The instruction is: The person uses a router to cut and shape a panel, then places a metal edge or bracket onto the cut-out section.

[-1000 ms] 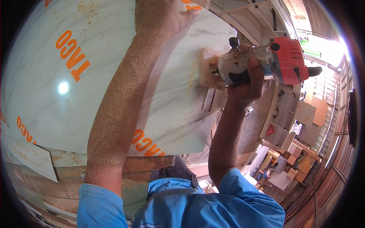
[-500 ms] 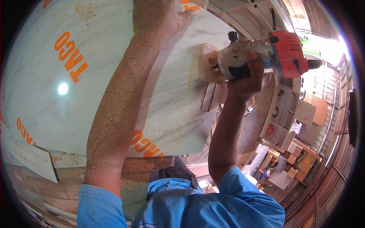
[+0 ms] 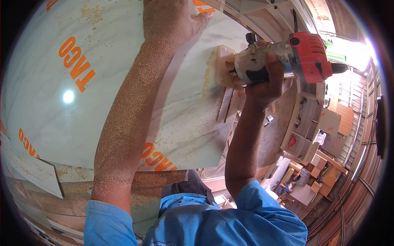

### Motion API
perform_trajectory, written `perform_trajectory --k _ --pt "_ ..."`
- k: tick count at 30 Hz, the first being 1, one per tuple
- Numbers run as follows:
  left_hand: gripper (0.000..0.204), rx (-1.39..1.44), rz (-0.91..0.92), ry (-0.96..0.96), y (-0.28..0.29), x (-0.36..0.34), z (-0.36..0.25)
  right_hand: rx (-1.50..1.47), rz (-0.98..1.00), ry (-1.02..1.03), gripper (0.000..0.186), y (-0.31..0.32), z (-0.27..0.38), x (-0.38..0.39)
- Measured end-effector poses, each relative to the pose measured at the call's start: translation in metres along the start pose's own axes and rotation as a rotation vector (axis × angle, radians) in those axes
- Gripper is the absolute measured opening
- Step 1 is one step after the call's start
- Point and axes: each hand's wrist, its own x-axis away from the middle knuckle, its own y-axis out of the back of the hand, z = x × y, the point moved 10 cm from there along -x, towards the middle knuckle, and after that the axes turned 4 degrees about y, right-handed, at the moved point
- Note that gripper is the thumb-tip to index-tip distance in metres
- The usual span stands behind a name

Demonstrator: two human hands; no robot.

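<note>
While in one hand (image 3: 266, 88), one router (image 3: 297, 57)

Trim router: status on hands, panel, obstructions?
Right hand gripping red trim router, base at marbled panel's right edge. Left hand on panel, fingers out of frame. Sawdust beside base; no other obstruction visible.

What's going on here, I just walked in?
A person in a blue shirt holds a red-and-silver power tool in the right grip, its pale base near the right edge of a marbled panel. The left grip is over the panel, fingers out of view. Sawdust dots the panel and coats the left forearm.
</note>
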Motion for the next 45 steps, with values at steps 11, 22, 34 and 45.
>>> perform_trajectory --k 11,22,34,45 --pt "0.062 -0.043 -0.032 -0.005 -0.002 -0.001 0.003 0.121 -0.013 0.007 0.031 -0.016 0.018 0.007" --pt "0.064 -0.050 -0.035 -0.003 0.001 0.000 0.001 0.148 0.012 0.010 0.036 -0.010 0.020 0.015" --pt "0.065 -0.013 -0.087 -0.041 -0.004 0.003 0.002 0.149 0.027 -0.092 0.042 0.011 0.026 0.061" --pt "0.063 0.009 -0.141 -0.084 0.004 0.005 -0.004 0.114 0.036 -0.124 0.058 0.017 0.040 0.102"
